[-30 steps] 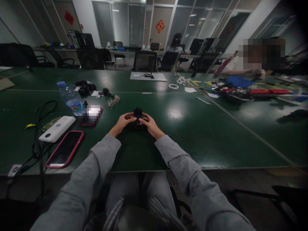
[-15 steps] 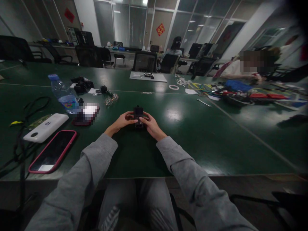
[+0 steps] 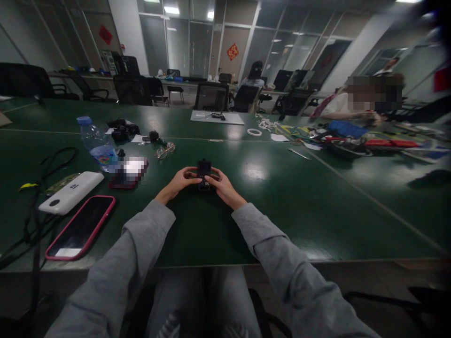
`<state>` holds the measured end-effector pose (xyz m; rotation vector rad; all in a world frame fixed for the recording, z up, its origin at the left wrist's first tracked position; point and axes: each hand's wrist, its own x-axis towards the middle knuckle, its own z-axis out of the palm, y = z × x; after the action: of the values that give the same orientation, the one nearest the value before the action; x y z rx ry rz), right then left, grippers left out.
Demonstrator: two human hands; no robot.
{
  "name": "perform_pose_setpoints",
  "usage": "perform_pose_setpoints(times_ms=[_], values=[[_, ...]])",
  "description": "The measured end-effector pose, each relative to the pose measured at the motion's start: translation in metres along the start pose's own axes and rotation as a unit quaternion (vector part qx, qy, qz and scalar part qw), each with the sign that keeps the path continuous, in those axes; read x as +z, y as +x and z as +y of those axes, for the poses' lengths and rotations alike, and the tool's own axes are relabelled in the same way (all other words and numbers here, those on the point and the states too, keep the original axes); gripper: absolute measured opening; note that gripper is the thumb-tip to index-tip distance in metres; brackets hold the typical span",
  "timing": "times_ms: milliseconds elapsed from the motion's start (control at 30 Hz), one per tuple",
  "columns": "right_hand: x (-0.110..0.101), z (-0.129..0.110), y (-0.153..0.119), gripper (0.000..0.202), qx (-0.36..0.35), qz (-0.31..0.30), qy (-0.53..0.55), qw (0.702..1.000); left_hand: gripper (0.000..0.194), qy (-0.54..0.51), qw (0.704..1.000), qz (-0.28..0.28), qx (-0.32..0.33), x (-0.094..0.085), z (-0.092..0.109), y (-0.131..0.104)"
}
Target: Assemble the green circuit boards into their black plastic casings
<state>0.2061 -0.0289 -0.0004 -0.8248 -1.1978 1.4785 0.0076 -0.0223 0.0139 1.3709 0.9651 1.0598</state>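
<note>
A small black device (image 3: 204, 167) with a dark square panel on its upper part is upright at the middle of the green table (image 3: 282, 211). My left hand (image 3: 179, 183) grips its left side, with the thumb across the lower front. From the other side my right hand (image 3: 222, 184) holds it the same way, thumb on the front near some small pale marks. Fingers of both hands curl behind the device, so its back and sides are partly hidden. Whether its base rests on the table I cannot tell.
On the left lie a pink-edged phone (image 3: 82, 227), a white power bank (image 3: 70, 192), another phone (image 3: 120, 180), black cables (image 3: 35, 225) and a water bottle (image 3: 97, 145). Glasses (image 3: 165, 150) lie farther back. Cables and tools (image 3: 338, 136) spread at right, near another person (image 3: 338, 105).
The view has tipped up slightly, so the table and hands appear a little lower. Both hands keep their hold on the black device.
</note>
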Motion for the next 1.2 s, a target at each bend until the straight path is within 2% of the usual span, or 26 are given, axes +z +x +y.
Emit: perform_pose_setpoints(times_ms=[200,667,1200], values=[[-0.0026,-0.0011,0.0012,0.068,0.005,-0.035,0.008,0.999,0.067,0.019,1.0,0.002,-0.013,0.0015,0.0031,-0.0023],[-0.0056,-0.0056,0.0036,0.066,0.007,-0.048,0.008,0.999,0.069,0.029,0.999,-0.005,-0.04,-0.0031,0.0012,0.007],[-0.0058,-0.0043,0.0036,0.065,-0.006,-0.051,-0.003,0.999,0.069,0.012,0.999,-0.013,-0.046,-0.0017,0.0043,0.0042]])
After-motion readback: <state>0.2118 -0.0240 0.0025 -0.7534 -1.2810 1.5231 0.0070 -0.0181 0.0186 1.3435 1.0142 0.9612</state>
